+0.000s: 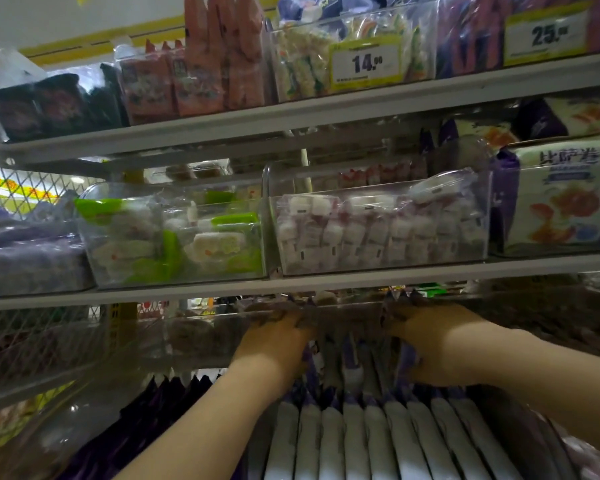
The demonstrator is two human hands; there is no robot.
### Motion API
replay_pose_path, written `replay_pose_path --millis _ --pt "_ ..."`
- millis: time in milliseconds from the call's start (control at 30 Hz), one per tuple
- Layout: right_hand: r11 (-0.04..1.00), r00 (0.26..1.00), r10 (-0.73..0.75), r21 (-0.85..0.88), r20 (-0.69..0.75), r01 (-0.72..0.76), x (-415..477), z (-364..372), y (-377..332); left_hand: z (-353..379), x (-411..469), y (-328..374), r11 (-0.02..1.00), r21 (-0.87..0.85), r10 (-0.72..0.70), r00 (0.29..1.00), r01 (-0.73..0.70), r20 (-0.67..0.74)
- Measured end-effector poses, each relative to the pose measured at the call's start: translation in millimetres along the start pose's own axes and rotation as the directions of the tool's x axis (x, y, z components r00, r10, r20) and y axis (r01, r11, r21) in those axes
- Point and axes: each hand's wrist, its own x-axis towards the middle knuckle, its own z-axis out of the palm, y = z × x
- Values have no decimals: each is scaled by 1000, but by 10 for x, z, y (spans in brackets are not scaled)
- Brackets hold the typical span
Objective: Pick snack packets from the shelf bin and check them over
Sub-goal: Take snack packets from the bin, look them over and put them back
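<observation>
Purple-and-white snack packets (354,362) stand upright in a row inside a clear shelf bin (194,337) on the lower shelf. My left hand (274,344) reaches into the bin at the left end of the row, fingers curled round the packets' tops. My right hand (433,341) grips the right side of the same bunch, thumb below and fingers over the crimped purple tops. The fingertips are partly hidden under the shelf edge. More white packets (378,441) of the same kind stand in a closer row below my forearms.
The shelf edge (291,285) hangs just above my hands. Above it stand clear bins of green-wrapped snacks (174,240) and pink-white snacks (378,230), and a purple-white packet box (555,199) at right. Wire mesh (32,341) closes the left side. Dark purple packets (160,403) lie lower left.
</observation>
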Motion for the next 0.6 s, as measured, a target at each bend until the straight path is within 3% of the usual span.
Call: replay_pose_path --millis 333,533,600 --pt "998 972 25 62 -234 -11 53 138 20 28 -50 -12 993 -113 27 998 -21 56" --pt "947 961 89 320 -261 -1 -198 24 -26 -32 -76 11 997 -69 27 1000 -27 11" --pt "909 958 98 417 -269 24 -341 -56 -61 -58 -160 32 996 -48 68 996 -71 -60"
